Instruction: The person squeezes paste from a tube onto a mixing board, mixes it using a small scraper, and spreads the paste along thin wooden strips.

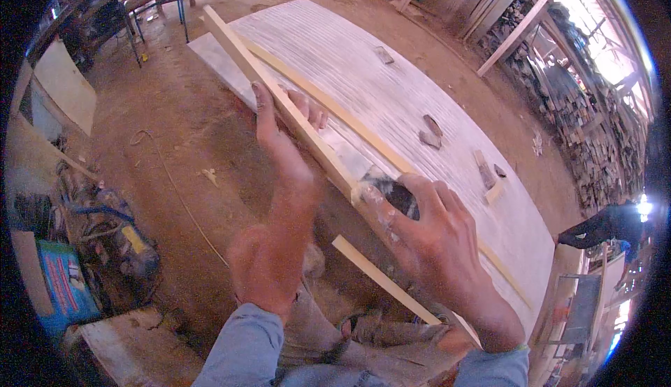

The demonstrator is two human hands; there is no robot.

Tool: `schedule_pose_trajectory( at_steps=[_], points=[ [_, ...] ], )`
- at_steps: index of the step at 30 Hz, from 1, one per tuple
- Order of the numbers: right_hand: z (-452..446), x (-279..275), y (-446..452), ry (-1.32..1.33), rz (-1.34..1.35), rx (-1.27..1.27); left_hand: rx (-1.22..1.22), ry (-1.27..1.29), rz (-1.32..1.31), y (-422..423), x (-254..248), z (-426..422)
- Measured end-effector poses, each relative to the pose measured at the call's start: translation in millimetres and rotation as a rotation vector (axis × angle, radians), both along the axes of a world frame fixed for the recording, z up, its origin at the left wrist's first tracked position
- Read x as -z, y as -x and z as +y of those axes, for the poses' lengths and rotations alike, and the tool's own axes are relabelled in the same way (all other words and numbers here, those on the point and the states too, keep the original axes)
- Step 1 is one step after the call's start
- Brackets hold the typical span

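A long pale wooden strip (237, 52) runs diagonally in front of me, raised above the large ribbed white panel (447, 128). My left hand (283, 142) is closed around its middle, the thumb on the near side and the fingers on the far side. My right hand (433, 226) grips its nearer stretch, with the whitened thumb pressed on the wood and the fingers curled. Under the right hand shows a dark patch (397, 195) whose kind I cannot make out. A second wooden strip (349, 125) lies along the panel behind.
Another short strip (381, 279) is near my legs. Several small scraps (431, 135) lie on the panel. At the left are a cord (178, 195), a dark machine (115, 223) and a blue bag (66, 282). Stacked wood (601, 114) lines the right side, near a dark-clothed person (604, 226).
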State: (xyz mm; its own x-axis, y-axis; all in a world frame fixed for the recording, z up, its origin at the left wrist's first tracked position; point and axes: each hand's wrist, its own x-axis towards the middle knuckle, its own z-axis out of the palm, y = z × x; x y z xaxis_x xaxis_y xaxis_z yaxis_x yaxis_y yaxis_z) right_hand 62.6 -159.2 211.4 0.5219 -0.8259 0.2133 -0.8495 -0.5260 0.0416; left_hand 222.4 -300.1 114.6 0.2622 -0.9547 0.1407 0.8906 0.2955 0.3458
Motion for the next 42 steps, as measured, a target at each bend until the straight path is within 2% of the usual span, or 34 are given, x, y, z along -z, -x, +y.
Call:
schedule_pose_trajectory(
  at_steps=[7,9,13,17,20,22,24,25,27,29,32,34,35,42],
  points=[
    [33,8,28,-0.073,0.008,0.075,-0.045,-0.026,0.014,3,-4,1],
    [34,12,34,-0.224,-0.373,0.107,-0.070,-0.100,0.104,6,-13,4],
    [35,16,17,-0.282,-0.576,0.131,-0.080,0.057,-0.034,-1,-1,0],
    [39,13,23,-0.394,-0.503,0.202,-0.027,0.134,0.026,-3,4,4],
    [43,6,38,-0.480,-0.401,0.278,-0.050,0.097,0.042,-3,-4,6],
    [41,6,39,-0.513,-0.352,0.279,-0.074,-0.016,0.056,-3,-15,12],
    [37,3,37,-0.265,-0.361,0.202,-0.079,-0.031,0.036,-3,-14,12],
    [35,0,32,-0.266,-0.362,0.204,-0.069,-0.041,0.016,-2,-13,11],
    [30,-6,20,-0.038,-0.179,0.027,-0.071,-0.034,0.017,-3,-10,9],
    [23,-5,14,-0.038,-0.140,0.017,-0.077,-0.031,0.013,-3,-11,9],
    [21,-3,17,-0.059,-0.066,-0.008,-0.104,-0.176,0.015,1,-14,11],
    [24,-5,22,-0.082,-0.032,-0.010,-0.120,-0.165,0.011,2,-12,7],
    [27,-7,24,-0.092,0.002,-0.008,-0.046,0.039,-0.047,-4,4,2],
    [49,-1,47,-0.151,0.067,0.030,-0.051,0.008,-0.077,-1,5,2]
  ],
)
